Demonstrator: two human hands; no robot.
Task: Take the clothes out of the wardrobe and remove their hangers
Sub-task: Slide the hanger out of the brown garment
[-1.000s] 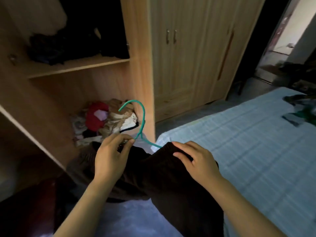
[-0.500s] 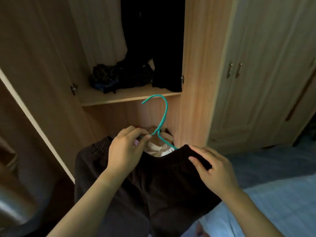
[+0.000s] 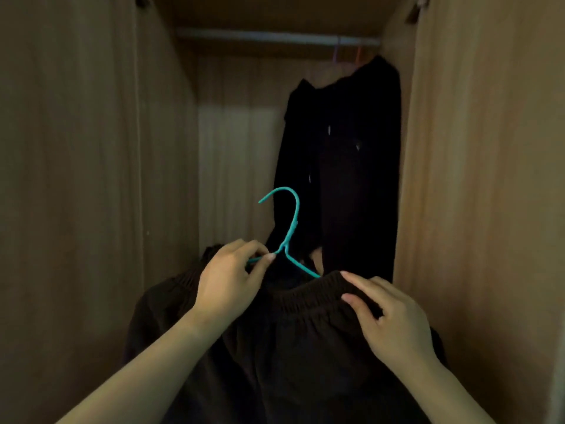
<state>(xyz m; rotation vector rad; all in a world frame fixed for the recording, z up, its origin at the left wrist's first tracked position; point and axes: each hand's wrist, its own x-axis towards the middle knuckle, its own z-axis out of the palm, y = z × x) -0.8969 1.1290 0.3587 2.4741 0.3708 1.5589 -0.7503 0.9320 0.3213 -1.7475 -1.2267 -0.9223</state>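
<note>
Hanger (image 3: 292,228) still threaded in dark trousers (image 3: 305,347): my left hand (image 3: 227,286) pinches its wire, right hand (image 3: 394,319) grips the waistband. I've turned to face the wardrobe (image 3: 91,179); removal pending.

Bare forearms lead to the left hand (image 3: 226,289) and right hand (image 3: 394,325), fingers (image 3: 356,281) slim with rounded nails.

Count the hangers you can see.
3. A teal hanger pinched by the left hand, inside the brown garment; a purplish hook and an orange hook on the rail, their bodies hidden under dark hanging clothes. More may be hidden there.
</note>
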